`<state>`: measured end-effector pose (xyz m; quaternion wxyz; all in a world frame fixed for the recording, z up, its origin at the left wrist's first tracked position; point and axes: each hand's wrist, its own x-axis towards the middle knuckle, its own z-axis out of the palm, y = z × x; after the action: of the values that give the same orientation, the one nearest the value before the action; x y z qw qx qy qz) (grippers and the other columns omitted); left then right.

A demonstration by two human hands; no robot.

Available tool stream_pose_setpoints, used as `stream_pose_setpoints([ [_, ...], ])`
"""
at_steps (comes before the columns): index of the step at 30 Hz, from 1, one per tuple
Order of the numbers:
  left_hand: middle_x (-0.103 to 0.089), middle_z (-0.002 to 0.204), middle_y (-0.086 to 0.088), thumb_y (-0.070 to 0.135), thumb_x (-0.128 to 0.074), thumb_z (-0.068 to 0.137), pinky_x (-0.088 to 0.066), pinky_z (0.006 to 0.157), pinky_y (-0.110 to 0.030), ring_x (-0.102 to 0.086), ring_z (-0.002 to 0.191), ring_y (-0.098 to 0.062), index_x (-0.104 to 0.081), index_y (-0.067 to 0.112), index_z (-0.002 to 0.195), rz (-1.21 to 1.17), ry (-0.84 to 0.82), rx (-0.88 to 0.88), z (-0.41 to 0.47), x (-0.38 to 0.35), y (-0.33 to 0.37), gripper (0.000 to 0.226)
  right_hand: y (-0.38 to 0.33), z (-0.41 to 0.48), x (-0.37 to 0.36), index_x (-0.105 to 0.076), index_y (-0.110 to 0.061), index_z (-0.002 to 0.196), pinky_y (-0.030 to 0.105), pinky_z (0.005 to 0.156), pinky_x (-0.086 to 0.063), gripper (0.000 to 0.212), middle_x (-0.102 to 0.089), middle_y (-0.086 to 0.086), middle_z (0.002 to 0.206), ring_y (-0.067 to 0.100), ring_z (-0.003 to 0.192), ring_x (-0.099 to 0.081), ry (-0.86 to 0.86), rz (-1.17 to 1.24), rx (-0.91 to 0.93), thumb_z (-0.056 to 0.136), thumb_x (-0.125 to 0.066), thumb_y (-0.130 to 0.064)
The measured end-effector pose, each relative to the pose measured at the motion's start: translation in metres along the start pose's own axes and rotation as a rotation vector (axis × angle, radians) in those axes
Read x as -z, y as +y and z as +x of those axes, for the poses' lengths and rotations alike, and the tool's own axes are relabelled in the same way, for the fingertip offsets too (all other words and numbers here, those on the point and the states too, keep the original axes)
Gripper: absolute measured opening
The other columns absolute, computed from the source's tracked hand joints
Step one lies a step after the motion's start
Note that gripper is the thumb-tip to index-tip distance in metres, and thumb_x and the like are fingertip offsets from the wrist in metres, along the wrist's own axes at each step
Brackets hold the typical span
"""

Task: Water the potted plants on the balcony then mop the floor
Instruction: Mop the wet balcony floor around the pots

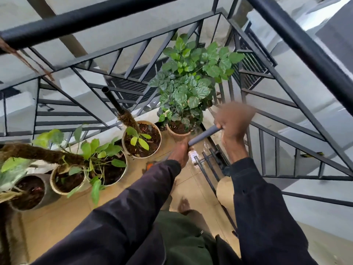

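grey and smooth, the mop handle (pixel 204 136) ran slantwise between 2 hands, and its lower end was lost behind the left sleeve (pixel 133 197), so the mop head could not be seen. the left hand (pixel 180 153) gripped the handle low, fingers wrapped round it, near the pot (pixel 177 133) of the big leafy plant (pixel 189 83). the right hand (pixel 234 121) clutched the top end, blurred, knuckles up, wrist bent above a straight forearm. that split hold, 1 hand low to steer and 1 high to push, looked suited to mopping. the tan tiled floor (pixel 57 217) showed a wet shine beside the left hand, near the foot of the black railing (pixel 286 87). 5 pots (pixel 124 142) stood in a row along the railing side, their soil dark, which suggested the watering was done, though that could not be told for sure. they seemed set against the edge to leave the middle of the floor free for the mop. both arms reached forward and down, the left stretched further.
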<state>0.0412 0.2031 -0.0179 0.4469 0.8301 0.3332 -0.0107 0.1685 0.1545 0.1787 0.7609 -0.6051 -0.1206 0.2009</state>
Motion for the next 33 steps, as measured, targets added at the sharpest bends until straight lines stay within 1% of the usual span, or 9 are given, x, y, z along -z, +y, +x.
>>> stream_pose_setpoints([
  [3,-0.062,0.115,-0.023,-0.003,-0.053,0.098,-0.044,0.087,-0.041,-0.061,0.106,-0.037,-0.052,0.001,0.133,0.022,0.012,0.079,-0.031,-0.02,-0.027,0.035,0.019,-0.029,0.016,-0.038,-0.022,0.043,0.022,0.046,-0.023,0.038,-0.024,-0.007,0.038,0.009,0.036,-0.02,-0.047,0.101,-0.105,0.073,-0.052,-0.003],
  [6,-0.062,0.127,-0.025,-0.005,-0.053,0.099,-0.04,0.089,-0.033,-0.061,0.115,-0.036,-0.049,-0.001,0.14,0.037,0.025,0.15,-0.062,-0.032,-0.041,0.042,0.032,-0.059,0.035,-0.038,-0.025,0.041,0.027,0.047,-0.022,0.038,-0.024,-0.005,0.038,0.009,0.037,-0.018,-0.083,0.164,-0.102,0.07,-0.055,-0.006],
  [9,-0.064,0.127,-0.026,0.0,-0.057,0.1,-0.045,0.091,-0.038,-0.063,0.112,-0.038,-0.05,0.001,0.141,0.05,0.066,0.108,-0.076,-0.035,-0.041,0.042,0.027,-0.073,0.045,-0.04,-0.024,0.043,0.027,0.047,-0.024,0.038,-0.024,-0.003,0.038,0.012,0.036,-0.018,-0.139,0.206,-0.047,0.072,-0.055,-0.005],
  [13,-0.065,0.108,-0.026,-0.002,-0.06,0.096,-0.047,0.08,-0.043,-0.064,0.097,-0.043,-0.055,-0.002,0.125,0.032,0.095,-0.008,-0.067,-0.03,-0.01,0.029,-0.009,-0.06,0.043,-0.037,-0.016,0.05,0.022,0.05,-0.029,0.037,-0.026,-0.005,0.04,0.012,0.034,-0.023,-0.159,0.237,0.111,0.078,-0.045,0.007],
  [16,-0.062,0.116,-0.028,-0.006,-0.058,0.095,-0.04,0.085,-0.032,-0.061,0.102,-0.037,-0.052,-0.007,0.131,0.024,0.107,-0.069,-0.049,-0.022,0.012,0.037,-0.027,-0.045,0.036,-0.039,-0.017,0.051,0.021,0.052,-0.029,0.04,-0.026,-0.005,0.039,0.013,0.033,-0.023,-0.159,0.257,0.194,0.078,-0.042,0.012],
  [18,-0.06,0.122,-0.031,-0.005,-0.055,0.097,-0.044,0.092,-0.036,-0.06,0.108,-0.038,-0.048,-0.008,0.136,0.043,0.098,-0.094,-0.035,-0.02,0.012,0.04,-0.026,-0.044,0.03,-0.039,-0.018,0.051,0.021,0.053,-0.029,0.041,-0.026,-0.005,0.039,0.013,0.034,-0.022,-0.138,0.225,0.22,0.078,-0.041,0.012],
  [21,-0.06,0.116,-0.027,-0.004,-0.051,0.099,-0.049,0.088,-0.046,-0.06,0.101,-0.038,-0.048,-0.004,0.129,0.091,0.045,-0.127,-0.025,-0.015,-0.004,0.03,-0.006,-0.059,0.024,-0.042,-0.024,0.045,0.02,0.052,-0.029,0.044,-0.027,-0.006,0.038,0.012,0.035,-0.023,-0.045,0.154,0.144,0.075,-0.044,0.008],
  [28,-0.06,0.12,-0.027,-0.006,-0.048,0.1,-0.04,0.082,-0.036,-0.06,0.104,-0.038,-0.043,-0.005,0.136,0.033,0.023,-0.039,-0.043,-0.011,-0.018,0.036,0.002,-0.076,0.007,-0.033,-0.015,0.044,0.021,0.049,-0.027,0.035,-0.021,-0.003,0.037,0.012,0.034,-0.021,0.053,0.102,0.045,0.071,-0.048,0.003],
  [33,-0.062,0.102,-0.024,-0.004,-0.051,0.099,-0.035,0.071,-0.038,-0.061,0.09,-0.04,-0.046,0.003,0.109,0.067,0.031,0.017,-0.094,0.002,-0.062,0.013,0.025,-0.108,-0.012,-0.039,-0.022,0.043,0.025,0.049,-0.026,0.04,-0.024,-0.003,0.037,0.011,0.034,-0.023,-0.036,0.046,-0.031,0.075,-0.048,0.001],
])
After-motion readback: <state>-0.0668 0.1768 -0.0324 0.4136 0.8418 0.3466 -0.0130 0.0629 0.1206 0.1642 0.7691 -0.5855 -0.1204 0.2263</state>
